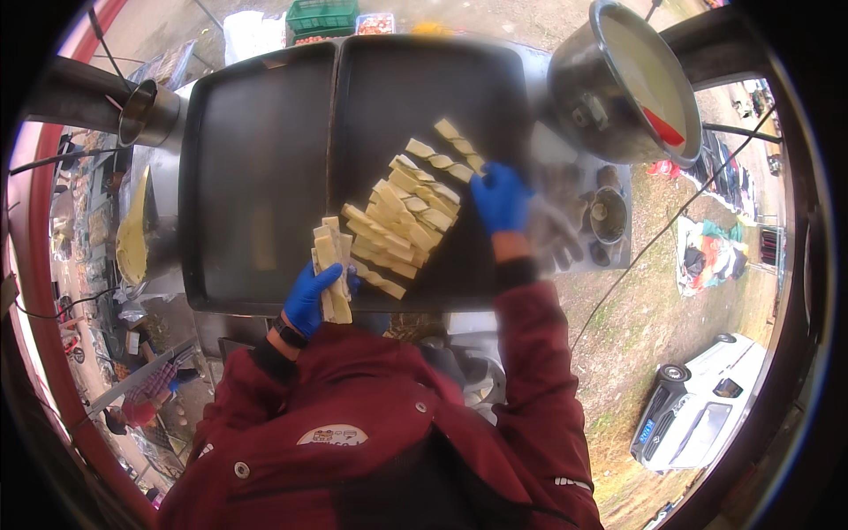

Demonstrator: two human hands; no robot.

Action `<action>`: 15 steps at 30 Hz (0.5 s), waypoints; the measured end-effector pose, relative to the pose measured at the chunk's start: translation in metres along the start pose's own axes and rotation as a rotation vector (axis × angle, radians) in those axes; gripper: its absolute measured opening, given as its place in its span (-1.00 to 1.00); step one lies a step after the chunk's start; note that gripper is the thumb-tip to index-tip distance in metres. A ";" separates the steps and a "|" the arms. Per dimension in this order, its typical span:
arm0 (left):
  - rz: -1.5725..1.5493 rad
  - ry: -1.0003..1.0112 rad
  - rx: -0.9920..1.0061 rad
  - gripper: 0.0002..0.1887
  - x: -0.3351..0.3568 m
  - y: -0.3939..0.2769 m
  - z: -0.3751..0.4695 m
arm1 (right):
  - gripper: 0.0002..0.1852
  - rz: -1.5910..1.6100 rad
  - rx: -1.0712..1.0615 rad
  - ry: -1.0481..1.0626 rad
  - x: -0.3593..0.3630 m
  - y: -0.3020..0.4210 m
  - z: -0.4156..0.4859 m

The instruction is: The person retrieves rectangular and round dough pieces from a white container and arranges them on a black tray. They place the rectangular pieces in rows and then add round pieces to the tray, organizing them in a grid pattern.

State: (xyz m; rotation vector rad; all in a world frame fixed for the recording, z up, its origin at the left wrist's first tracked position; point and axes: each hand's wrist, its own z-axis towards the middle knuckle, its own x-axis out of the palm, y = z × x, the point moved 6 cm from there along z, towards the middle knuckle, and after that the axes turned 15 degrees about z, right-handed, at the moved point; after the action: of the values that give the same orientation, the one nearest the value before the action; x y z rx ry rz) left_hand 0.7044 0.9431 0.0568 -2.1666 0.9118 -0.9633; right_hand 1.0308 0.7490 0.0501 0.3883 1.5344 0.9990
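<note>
In my blue-gloved left hand (308, 298) is a bundle of flat, pale dough strips (331, 265), held over the front edge of the dark baking trays. My right hand (501, 197), also in a blue glove, has its fingertips closed at the right end of a twisted dough strip (457, 142). Another twist (437, 161) ends close beside those fingers. Between the two hands, a heap of dough strips (397, 218), some flat and some twisted, lies slantwise on the right tray (424, 79). The left tray (258, 179) adjoins it and shows its dark surface.
A large metal pot (576, 93) of pale liquid, with a red utensil part (662, 126) in it, stands at back right. Below it are a blurred grey glove (556, 228) and a small metal bowl (607, 215). A metal pot (152, 112) and yellowish dough-like mass (136, 228) are left.
</note>
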 end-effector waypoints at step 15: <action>-0.322 -0.353 0.072 -0.49 -0.066 -0.003 -0.033 | -0.57 -0.447 -0.476 0.621 0.194 0.085 0.240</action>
State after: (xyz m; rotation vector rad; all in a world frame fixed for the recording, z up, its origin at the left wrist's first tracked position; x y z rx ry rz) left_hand 0.6458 0.9878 0.0523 -2.3627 0.3644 -0.7066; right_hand 1.1824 1.0276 0.0086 -0.6327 1.7404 1.1305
